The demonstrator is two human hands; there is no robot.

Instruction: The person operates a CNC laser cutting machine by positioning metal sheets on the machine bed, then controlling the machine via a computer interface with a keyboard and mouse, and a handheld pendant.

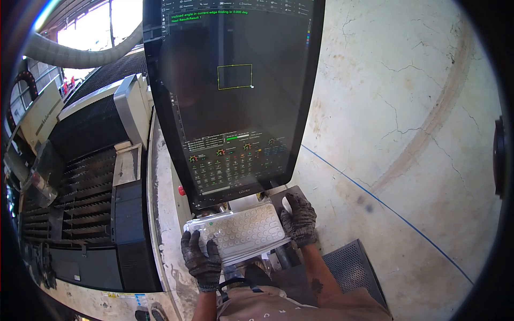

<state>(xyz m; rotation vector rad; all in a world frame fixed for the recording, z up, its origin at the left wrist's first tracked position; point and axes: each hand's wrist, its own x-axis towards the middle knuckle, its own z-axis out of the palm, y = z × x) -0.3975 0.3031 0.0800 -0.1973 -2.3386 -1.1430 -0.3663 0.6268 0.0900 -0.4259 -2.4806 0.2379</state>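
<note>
A tall dark touchscreen monitor shows a yellow rectangle outline and rows of icons. Below it lies a white keyboard under a clear cover. My left hand, in a dark grey glove, rests at the keyboard's left edge with its fingers apart and holds nothing. At the keyboard's right side my right hand, also gloved, is closed over a white mouse, which is mostly hidden beneath the fingers.
On the left stands a large cutting machine with a slatted bed. A red button sits beside the monitor's lower left. A blue line crosses the cracked floor. A perforated metal panel is at the lower right.
</note>
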